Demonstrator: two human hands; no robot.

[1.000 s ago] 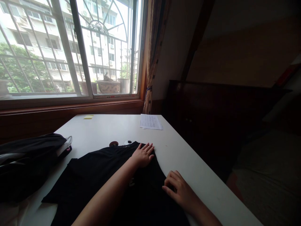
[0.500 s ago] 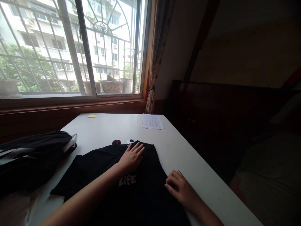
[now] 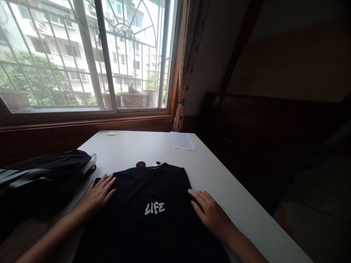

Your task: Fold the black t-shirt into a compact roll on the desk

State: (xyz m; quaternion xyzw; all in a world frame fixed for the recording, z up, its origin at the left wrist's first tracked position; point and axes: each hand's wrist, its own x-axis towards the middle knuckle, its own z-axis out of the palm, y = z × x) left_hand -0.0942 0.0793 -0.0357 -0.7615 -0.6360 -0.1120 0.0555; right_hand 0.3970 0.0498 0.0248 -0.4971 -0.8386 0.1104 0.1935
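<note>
A black T-shirt (image 3: 137, 233) with white "Life" lettering (image 3: 154, 208) lies spread on the white table (image 3: 142, 146), its neckline toward the far side. My left hand (image 3: 100, 193) rests open on the shirt's left shoulder and sleeve area, fingers stretched and partly covering it. At the shirt's right edge, my right hand (image 3: 210, 212) is open, with its fingertips touching the cloth. Neither hand grips anything. Just past the collar sit a dark reddish round object (image 3: 140, 164) and a white round object with a dark centre (image 3: 157, 164).
Black clothing with white stripes (image 3: 35, 182) is heaped on the left. Printed sheets (image 3: 182, 141) and a yellow sticky note (image 3: 112, 133) lie at the table's far side. A barred window (image 3: 82, 58) stands beyond. Part of a person (image 3: 315, 219) shows dimly at right.
My left hand has moved from the upper middle of the T-shirt to its left shoulder. The sleeve no longer sticks out on the left. My right hand's fingers have straightened along the right edge.
</note>
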